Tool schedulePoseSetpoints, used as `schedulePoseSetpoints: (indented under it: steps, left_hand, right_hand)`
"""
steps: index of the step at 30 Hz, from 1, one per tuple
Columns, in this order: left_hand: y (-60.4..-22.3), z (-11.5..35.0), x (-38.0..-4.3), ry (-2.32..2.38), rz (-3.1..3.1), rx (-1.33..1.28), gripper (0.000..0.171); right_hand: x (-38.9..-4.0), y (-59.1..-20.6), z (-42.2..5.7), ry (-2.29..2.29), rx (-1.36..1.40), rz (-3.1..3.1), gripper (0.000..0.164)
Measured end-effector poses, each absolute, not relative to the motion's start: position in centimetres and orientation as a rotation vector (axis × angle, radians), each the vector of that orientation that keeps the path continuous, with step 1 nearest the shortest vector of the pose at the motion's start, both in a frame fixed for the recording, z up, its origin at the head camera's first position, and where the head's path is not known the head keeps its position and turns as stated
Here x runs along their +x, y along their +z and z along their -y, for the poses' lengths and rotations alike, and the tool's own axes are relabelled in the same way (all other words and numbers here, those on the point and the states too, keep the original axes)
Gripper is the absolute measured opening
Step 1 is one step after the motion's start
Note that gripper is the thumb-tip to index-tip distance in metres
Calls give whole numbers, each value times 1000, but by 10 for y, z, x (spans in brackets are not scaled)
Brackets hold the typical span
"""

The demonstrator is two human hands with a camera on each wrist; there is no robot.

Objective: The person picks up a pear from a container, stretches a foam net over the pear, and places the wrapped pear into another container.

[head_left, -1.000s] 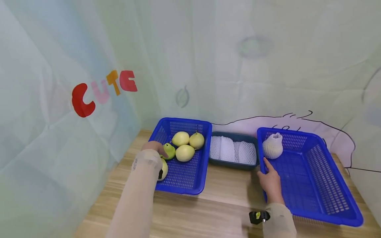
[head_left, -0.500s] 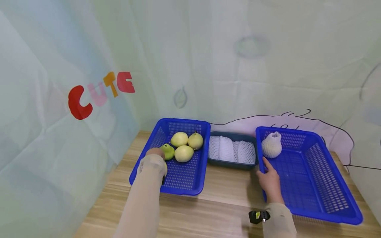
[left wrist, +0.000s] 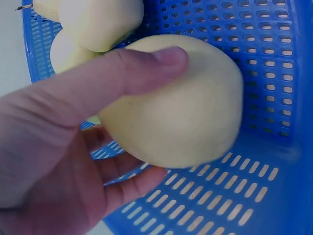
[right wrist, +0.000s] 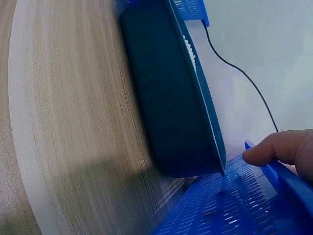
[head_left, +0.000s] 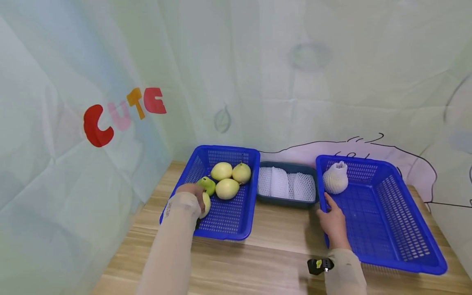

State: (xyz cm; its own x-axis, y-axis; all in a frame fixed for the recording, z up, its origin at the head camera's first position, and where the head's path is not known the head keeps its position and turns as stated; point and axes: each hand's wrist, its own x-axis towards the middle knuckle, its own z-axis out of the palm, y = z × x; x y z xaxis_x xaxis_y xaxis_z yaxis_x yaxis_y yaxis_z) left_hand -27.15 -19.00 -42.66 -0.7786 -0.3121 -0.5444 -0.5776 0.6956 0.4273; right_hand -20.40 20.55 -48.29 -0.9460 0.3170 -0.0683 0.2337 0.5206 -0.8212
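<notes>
My left hand [head_left: 191, 192] reaches into the left blue basket [head_left: 221, 236]. It grips a pale yellow pear [left wrist: 195, 117], thumb over the top and fingers curled beneath. Close to that hand lies a green pear [head_left: 208, 186], with 3 yellow pears [head_left: 227, 189] grouped beside it. My right hand [head_left: 333, 223] holds the near-left rim of the right blue basket [head_left: 376, 229]; its thumb [right wrist: 266, 151] lies over the edge in the right wrist view, and its other fingers are mostly hidden. A pear in a white foam net [head_left: 335, 180] stands in that basket's far left corner.
Between the baskets sits a dark green tray [head_left: 285, 201] holding several white foam nets [head_left: 280, 183]. All stand on a wooden table [head_left: 258, 258]. A printed curtain [head_left: 265, 82] hangs right behind and to the left.
My left hand has drawn slightly back from the green pear onto the nearer yellow pear, its fingers now around it. The right hand stays on the basket rim.
</notes>
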Motion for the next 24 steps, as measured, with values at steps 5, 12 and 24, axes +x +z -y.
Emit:
schedulePoseSetpoints:
  steps: [5,12,24]
  left_hand:
    - [-441,209,-282,558,-2498,-334,102]
    - [-428,211,-281,511,-2515,88,93]
    - [-423,205,-279,809,-2610,390,79]
  right_hand:
    - [-204,-484,-206,1422,-493,2663,66]
    - [-203,-482,-208,1460,-490,2632,66]
    - [-207,-481,-207,1504,-507,2627,66]
